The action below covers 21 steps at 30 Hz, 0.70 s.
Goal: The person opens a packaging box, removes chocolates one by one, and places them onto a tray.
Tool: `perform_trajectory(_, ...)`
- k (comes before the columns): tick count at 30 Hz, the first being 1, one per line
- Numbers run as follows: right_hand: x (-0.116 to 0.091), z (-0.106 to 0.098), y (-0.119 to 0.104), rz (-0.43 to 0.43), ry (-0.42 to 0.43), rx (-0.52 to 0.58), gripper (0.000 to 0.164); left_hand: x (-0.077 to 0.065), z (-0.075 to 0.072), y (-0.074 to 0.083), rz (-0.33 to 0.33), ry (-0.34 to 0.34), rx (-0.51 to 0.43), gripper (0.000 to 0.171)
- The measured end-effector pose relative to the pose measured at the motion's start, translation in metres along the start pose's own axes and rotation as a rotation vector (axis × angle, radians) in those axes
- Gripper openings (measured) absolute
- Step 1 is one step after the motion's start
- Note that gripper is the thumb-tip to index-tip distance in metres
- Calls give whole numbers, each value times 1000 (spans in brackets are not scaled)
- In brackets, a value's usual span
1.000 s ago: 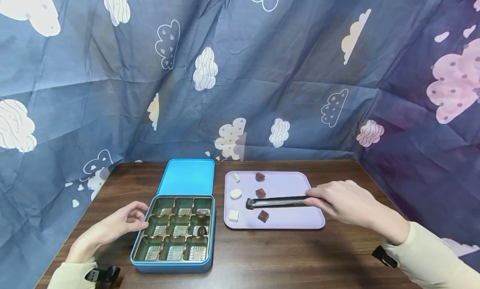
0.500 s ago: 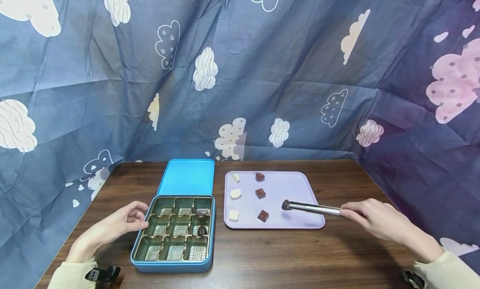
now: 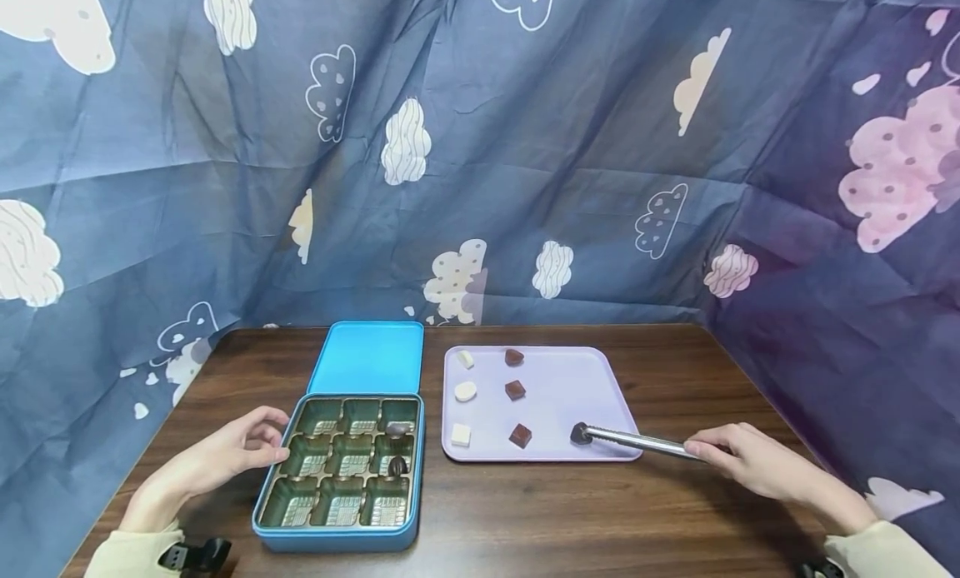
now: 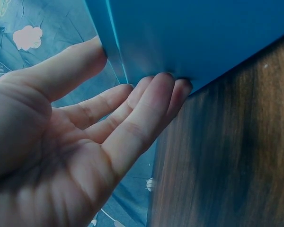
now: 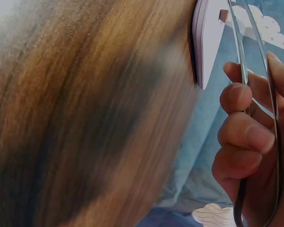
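My left hand [image 3: 225, 453] touches the left side of the blue tin [image 3: 337, 538], its fingertips against the wall in the left wrist view. Gold-green compartments fill the tin; two in the right column hold a dark chocolate [image 3: 398, 465] and a purplish-brown one [image 3: 399, 429]. Over the tray's right front corner, my right hand [image 3: 757, 461] grips metal tongs [image 3: 637, 440], thumb and fingers around the arms. A dark lump [image 3: 580, 433] shows at the tongs' far end; whether it is a chocolate or the tips themselves, I cannot tell.
The lilac tray [image 3: 551, 378] bears a column of white pieces [image 3: 465, 391] and a column of brown chocolates [image 3: 515, 390]. Behind the tin lies its bright blue lid [image 3: 367, 357], folded back. A patterned blue cloth [image 3: 510, 186] hangs at the back of the wooden table [image 3: 525, 511].
My right hand has drawn the tongs rightward and nearer, from the tray's middle to its right front part. The left hand stays at the tin. The head view has shifted slightly.
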State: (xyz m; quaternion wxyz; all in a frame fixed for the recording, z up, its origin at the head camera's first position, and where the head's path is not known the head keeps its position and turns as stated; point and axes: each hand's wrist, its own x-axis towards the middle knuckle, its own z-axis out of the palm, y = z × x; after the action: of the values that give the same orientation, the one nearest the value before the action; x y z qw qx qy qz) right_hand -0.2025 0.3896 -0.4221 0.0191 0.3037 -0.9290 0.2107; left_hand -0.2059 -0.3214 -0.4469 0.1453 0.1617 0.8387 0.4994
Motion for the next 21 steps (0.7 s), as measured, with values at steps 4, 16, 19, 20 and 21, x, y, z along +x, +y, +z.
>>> perform_trajectory(4, 0, 5, 6, -1, -41, 137, 18, -1, 0, 1, -12, 6, 7, 48)
perform_trajectory(16, -1, 3, 15, 53, -135, 228, 26, 1, 2, 0, 17, 2, -36, 45)
perform_trajectory(19, -2, 1, 13, 50, -113, 156, 24, 1, 2, -1, 10, 3, -32, 46)
perform_trajectory(20, -2, -1, 12, 56, -103, 118, 22, 0, 2, -1, 2, 5, -32, 46)
perform_trajectory(21, -2, -4, 9, 62, -94, 65, 20, 0, 2, -1, -1, 5, -30, 46)
